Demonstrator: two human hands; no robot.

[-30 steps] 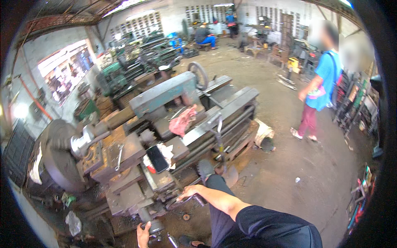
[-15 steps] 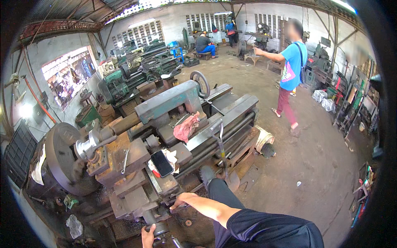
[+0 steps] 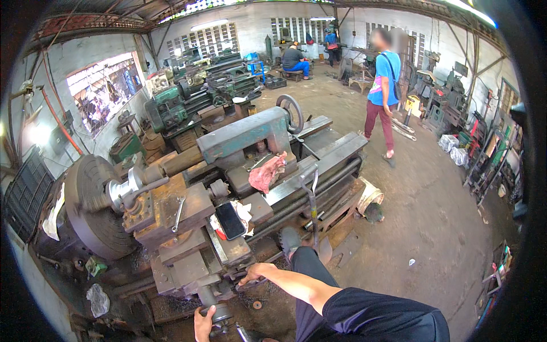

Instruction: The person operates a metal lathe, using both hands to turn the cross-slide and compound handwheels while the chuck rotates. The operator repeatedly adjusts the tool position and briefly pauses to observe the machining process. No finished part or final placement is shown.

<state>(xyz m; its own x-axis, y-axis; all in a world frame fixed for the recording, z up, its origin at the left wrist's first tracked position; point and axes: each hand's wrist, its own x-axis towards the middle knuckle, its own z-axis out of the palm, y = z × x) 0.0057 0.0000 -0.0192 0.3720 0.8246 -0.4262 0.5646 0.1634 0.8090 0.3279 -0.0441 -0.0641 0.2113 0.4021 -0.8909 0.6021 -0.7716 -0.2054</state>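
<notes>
Left hand [image 3: 203, 324]: at the lower edge, fingers wrapped around the round handwheel knob [image 3: 221, 313] at the lathe's front.
Right hand [image 3: 254, 273]: fingers closed over a lever [image 3: 259, 281] on the carriage apron, just right of the knob.
Carriage top: a dark phone [image 3: 230, 220] lies flat on a white cloth; a wrench [image 3: 178, 212] rests to its left.
Lathe bed: a pink rag [image 3: 266, 172] is draped below the tailstock.
Far floor: a person in a blue shirt [image 3: 383, 91] stands.

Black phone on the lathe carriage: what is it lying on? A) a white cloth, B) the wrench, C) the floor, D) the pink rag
A: the phone lies face up on a white cloth on the lathe, apart from the pink rag and the wrench.
</notes>
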